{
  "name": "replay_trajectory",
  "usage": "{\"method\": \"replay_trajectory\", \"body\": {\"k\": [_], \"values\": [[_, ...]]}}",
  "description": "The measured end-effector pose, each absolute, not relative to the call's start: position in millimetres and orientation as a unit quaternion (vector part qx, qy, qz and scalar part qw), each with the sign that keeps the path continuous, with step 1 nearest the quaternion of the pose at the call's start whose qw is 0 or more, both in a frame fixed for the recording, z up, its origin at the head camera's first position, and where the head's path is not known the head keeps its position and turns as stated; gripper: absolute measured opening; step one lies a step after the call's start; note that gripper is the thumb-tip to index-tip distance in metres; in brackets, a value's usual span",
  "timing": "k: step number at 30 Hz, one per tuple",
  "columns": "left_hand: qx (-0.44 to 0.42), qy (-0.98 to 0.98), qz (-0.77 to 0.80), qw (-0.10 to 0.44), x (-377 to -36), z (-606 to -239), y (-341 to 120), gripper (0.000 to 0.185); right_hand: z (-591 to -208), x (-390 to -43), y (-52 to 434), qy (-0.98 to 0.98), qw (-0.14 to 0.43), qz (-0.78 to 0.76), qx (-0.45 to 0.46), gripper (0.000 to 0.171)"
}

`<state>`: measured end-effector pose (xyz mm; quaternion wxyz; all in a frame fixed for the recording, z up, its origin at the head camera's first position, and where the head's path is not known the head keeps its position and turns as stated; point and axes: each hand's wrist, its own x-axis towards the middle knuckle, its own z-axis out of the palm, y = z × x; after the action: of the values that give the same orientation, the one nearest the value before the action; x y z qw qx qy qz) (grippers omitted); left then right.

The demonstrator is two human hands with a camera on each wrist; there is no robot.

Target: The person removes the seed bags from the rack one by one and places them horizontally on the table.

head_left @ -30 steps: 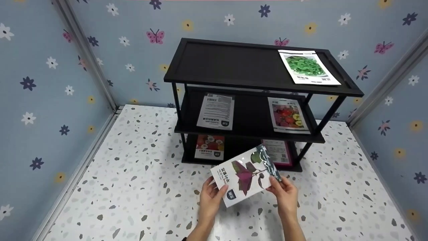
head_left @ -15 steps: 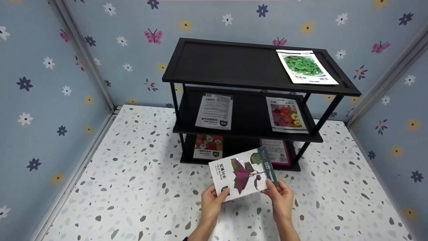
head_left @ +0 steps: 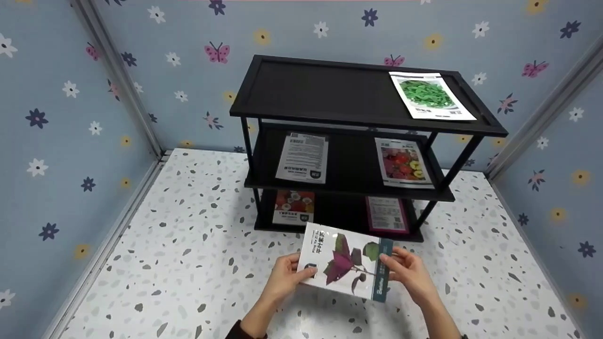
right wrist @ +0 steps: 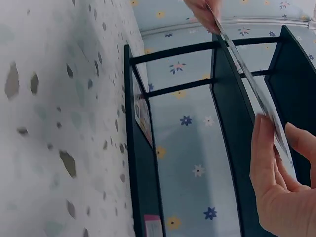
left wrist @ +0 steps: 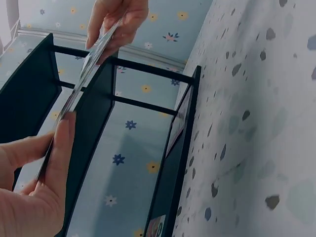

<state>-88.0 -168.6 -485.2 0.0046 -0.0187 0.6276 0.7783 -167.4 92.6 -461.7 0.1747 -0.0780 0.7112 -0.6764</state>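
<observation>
Both hands hold a white seed packet (head_left: 341, 278) with purple and green leaves printed on it and a dark green band at one end. In the head view its face is turned up, in front of the black shelf (head_left: 320, 89). My left hand (head_left: 284, 278) pinches the left end, thumb on the printed face and fingers behind. On the banded right end, my right hand (head_left: 411, 269) grips with its thumb in front. Both wrist views show the packet (left wrist: 89, 69) nearly edge-on, as a thin sheet between thumb and fingers.
Seed packets lie on the three-tier shelf: a green-leaf one (head_left: 427, 94) on top, a grey text-side one (head_left: 304, 157) and a tomato one (head_left: 406, 165) in the middle, a red-pictured one (head_left: 294, 207) and a pink-edged one (head_left: 387, 214) below. Flowered walls surround the speckled surface (head_left: 198, 263).
The held packet has turned clockwise in the head view, its banded right end now lower than its left end. The hands have moved slightly apart with it. Packets on the shelf stay put.
</observation>
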Motion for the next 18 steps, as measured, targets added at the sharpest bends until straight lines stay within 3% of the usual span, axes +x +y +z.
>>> {"method": "replay_trajectory", "body": {"k": [4, 8, 18], "values": [[-0.002, 0.64, 0.768, 0.035, -88, -487, -175, 0.029, -458, -170, 96, 0.714, 0.19, -0.663, -0.121, 0.031], [-0.009, 0.639, 0.768, 0.03, -89, -488, -176, 0.03, -463, -169, 93, 0.712, 0.171, -0.67, -0.126, 0.03], [-0.108, 0.523, 0.839, -0.103, -93, -509, -145, 0.039, -479, -160, 73, 0.685, 0.04, -0.726, -0.04, 0.026]]}}
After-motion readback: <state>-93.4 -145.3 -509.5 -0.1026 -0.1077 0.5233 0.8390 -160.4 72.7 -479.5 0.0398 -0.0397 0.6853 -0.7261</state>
